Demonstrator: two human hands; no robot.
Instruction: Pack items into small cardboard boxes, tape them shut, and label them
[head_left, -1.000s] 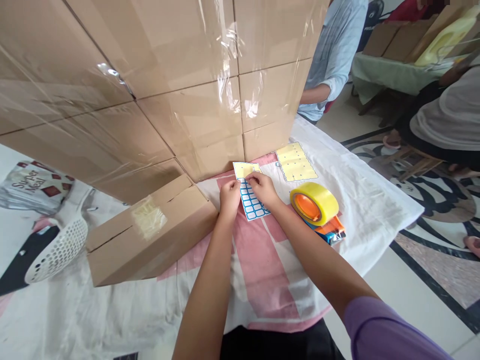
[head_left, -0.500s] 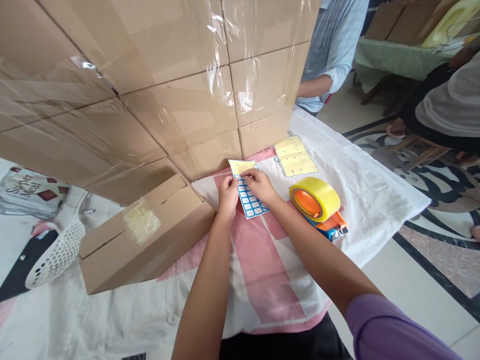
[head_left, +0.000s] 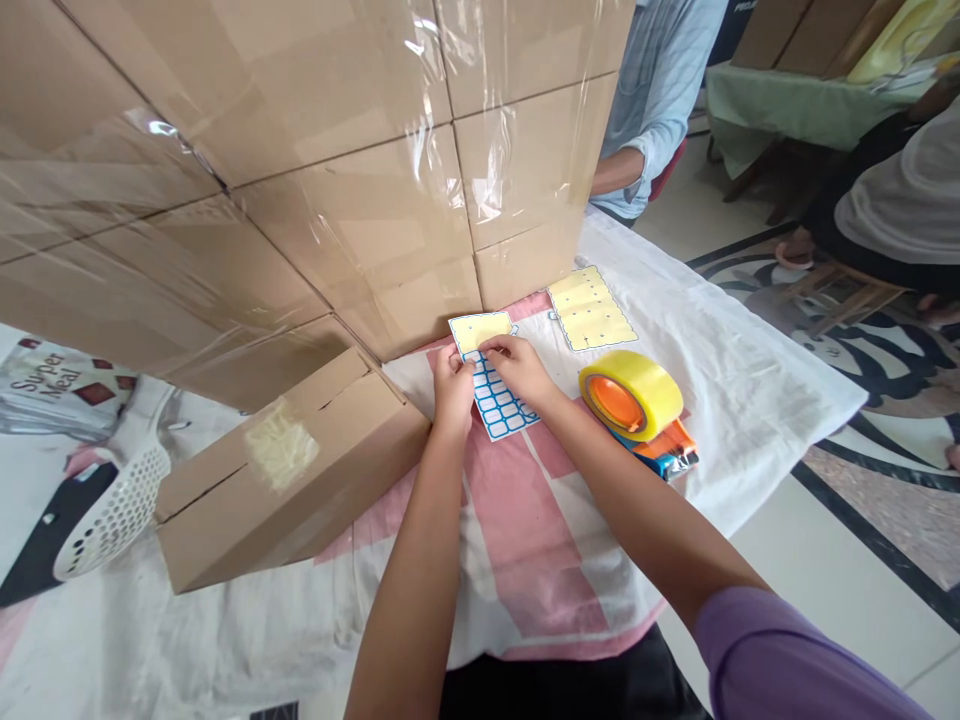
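Observation:
A sheet of blue-bordered sticker labels (head_left: 501, 407) is held over the cloth in front of me. Its top part is bare yellow backing (head_left: 484, 328), with a small label at its right edge. My left hand (head_left: 453, 388) is closed on the sheet's left edge, thumb on top. At the line between the yellow backing and the labels, my right hand (head_left: 519, 368) pinches with thumb and forefinger; whether a single label is between those fingertips I cannot tell. A second, yellow backing sheet (head_left: 592, 308) lies flat to the right, beyond my right hand.
A tall stack of taped cartons (head_left: 360, 190) rises ahead. A yellow tape roll on a dispenser (head_left: 634, 395) is right of my forearm. To the left lie a carton box (head_left: 292, 480) and a white perforated skimmer (head_left: 112, 510). A person in a blue shirt (head_left: 660, 90) is behind the stack.
The sheet's top has tilted slightly, so more yellow backing shows. My left fingers have shifted a little along its edge, and the right hand stays pinched at nearly the same spot.

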